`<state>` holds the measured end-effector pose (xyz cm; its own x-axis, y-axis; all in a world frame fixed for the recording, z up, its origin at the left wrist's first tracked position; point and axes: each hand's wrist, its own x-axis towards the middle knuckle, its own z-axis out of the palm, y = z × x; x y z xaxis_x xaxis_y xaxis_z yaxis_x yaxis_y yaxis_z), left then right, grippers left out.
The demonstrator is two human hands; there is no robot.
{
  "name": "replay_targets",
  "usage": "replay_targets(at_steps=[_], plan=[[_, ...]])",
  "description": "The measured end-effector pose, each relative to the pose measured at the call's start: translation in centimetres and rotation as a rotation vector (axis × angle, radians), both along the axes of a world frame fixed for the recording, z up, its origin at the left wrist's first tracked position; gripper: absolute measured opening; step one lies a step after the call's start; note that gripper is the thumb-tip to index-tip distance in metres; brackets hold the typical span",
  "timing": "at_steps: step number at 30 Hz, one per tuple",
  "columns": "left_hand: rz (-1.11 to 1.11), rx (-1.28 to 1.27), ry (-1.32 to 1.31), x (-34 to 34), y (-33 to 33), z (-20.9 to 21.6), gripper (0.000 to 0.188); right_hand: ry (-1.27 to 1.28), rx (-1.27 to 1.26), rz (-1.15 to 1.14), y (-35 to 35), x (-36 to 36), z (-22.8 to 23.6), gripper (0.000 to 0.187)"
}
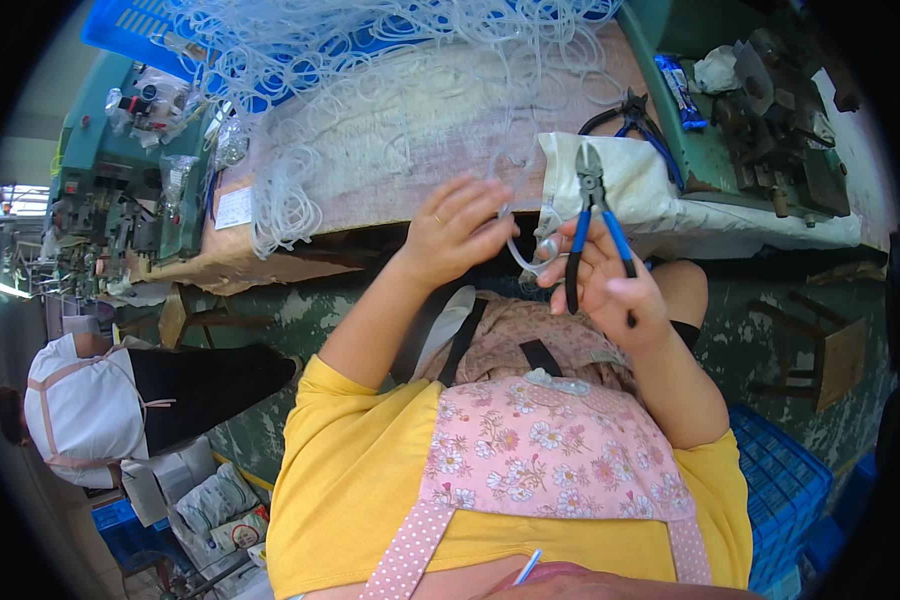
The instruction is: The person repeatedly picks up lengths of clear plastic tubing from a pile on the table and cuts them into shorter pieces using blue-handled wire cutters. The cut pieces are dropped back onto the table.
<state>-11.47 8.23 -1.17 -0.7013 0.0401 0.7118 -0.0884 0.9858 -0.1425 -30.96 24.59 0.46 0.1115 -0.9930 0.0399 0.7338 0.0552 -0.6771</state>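
Translucent tubing curves from the left grip, which pinches it, contact half hidden; the right grip clasps blue-and-black-handled metal pliers, its hold on the tubing unclear.

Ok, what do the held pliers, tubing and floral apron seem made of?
Held pliers: metal, likely steel, from the grey sheen; coloured handles look plastic-coated. Tubing: glossy, soft plastic or silicone, being translucent and loosely curled. Floral apron: matte fabric, perhaps cotton, judging by its soft creases.
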Motion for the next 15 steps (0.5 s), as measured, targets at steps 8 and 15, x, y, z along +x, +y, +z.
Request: replay_targets(at_steps=[8,15], plan=[[-0.317,2.017,0.534,-2.6,7.8,-1.3,0.083,1.214,-0.467,-0.098,-0.1,1.6,1.9,0.064],[-0.351,2.149,1.007,-2.1,5.8,1.1,0.062,1.138,-0.315,-0.299,1.4,1.4,2.2,0.078]])
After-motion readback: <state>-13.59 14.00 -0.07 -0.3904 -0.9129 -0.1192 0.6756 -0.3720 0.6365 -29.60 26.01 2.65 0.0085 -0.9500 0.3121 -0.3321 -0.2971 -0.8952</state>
